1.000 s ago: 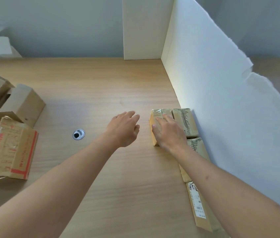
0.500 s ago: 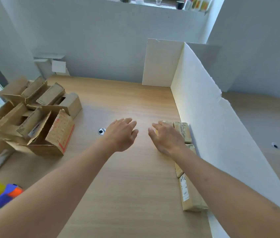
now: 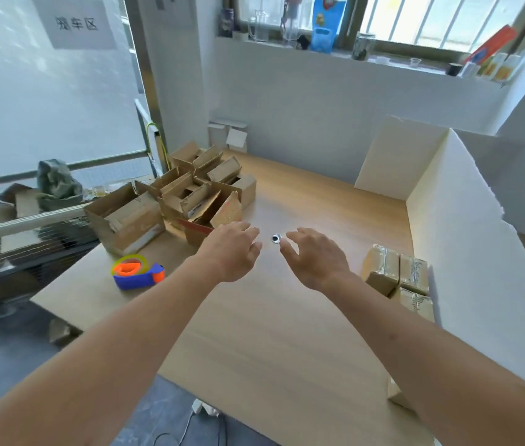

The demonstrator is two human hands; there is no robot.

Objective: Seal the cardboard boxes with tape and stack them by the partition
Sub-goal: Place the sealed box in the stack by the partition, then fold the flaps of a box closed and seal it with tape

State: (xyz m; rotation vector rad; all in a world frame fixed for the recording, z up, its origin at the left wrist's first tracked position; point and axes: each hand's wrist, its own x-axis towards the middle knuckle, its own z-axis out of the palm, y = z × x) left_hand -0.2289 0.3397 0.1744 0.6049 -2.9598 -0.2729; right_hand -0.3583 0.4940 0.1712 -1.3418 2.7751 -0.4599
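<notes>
— Over the middle of the wooden table (image 3: 286, 333), what are the two hands doing?

— Both reach forward, palms down, side by side with a small gap between them. The left hand (image 3: 233, 251) has its fingers spread and loosely extended, holding nothing. The right hand (image 3: 314, 259) is the same: fingers apart, slightly curled, empty. Neither touches any box.

— Where are the sealed boxes?

— Right of the right hand, a cluster of taped cardboard boxes (image 3: 396, 275) sits against the foot of the white partition (image 3: 467, 252). Two lie side by side at the far end, their tops glossy with tape, and at least one more lies nearer, partly hidden by the right forearm. The one closest to the hand is near it but apart.

— And the ones not sealed?

— A heap of open cardboard boxes (image 3: 190, 194) lies on the far left of the table, flaps up and tilted at all angles. The left hand's fingertips are just beside the nearest of them, one with red print on its flap; I cannot tell if they touch.

— The tape?

— A tape dispenser (image 3: 137, 273), blue body with orange parts and a yellow-green roll, rests on the table near its left edge, well left of the left forearm.

— Anything between the hands?

— A small round cable grommet (image 3: 276, 238) in the tabletop, just past the gap between the fingertips.
</notes>
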